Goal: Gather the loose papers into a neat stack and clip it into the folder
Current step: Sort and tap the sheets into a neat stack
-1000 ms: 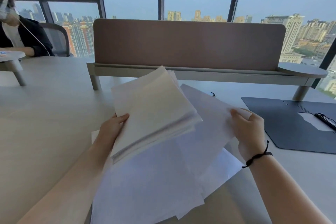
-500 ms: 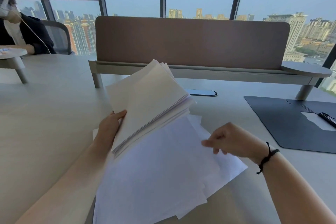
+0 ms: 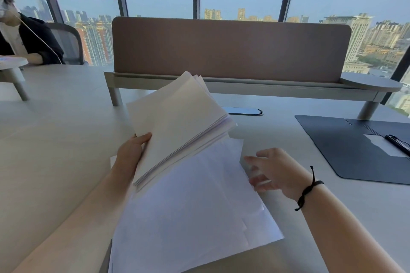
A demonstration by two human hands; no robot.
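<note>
My left hand point(image 3: 131, 153) grips a thick sheaf of white papers point(image 3: 179, 126) by its left edge and holds it tilted above the table. Beneath it, several loose white sheets point(image 3: 188, 217) lie fanned out on the table. My right hand point(image 3: 275, 170), a black cord round its wrist, hovers with fingers spread over the right edge of those loose sheets and holds nothing. The dark folder point(image 3: 346, 150) lies open flat at the right, with a black clip point(image 3: 398, 144) on its inner side next to a white label.
A brown desk divider point(image 3: 230, 49) on a grey rail runs across the back of the table. A dark cable slot point(image 3: 244, 111) sits in the tabletop behind the papers. Another person point(image 3: 20, 35) sits on a chair at the far left.
My right hand let go of a loose sheet, came back toward the middle and opened over the fanned sheets. The sheaf in my left hand stayed raised and tilted a little more.
</note>
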